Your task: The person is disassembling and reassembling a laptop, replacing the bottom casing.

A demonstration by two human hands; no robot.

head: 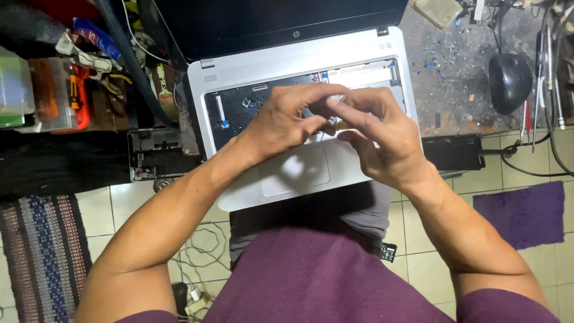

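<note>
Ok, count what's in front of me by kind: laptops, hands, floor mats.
Laptops: 1, a silver laptop with the keyboard removed
Hands: 2, left hand, right hand, meeting over it
Floor mats: 2, striped rug, purple mat
Total: 5

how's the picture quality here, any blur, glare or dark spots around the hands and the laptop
Head view: the left hand and right hand are slightly soft with motion blur at the fingertips; the silver laptop is evenly lit, with a pale reflection on its touchpad; the laptop screen and the left workbench clutter sit in deep shadow; no strong distortion.
</note>
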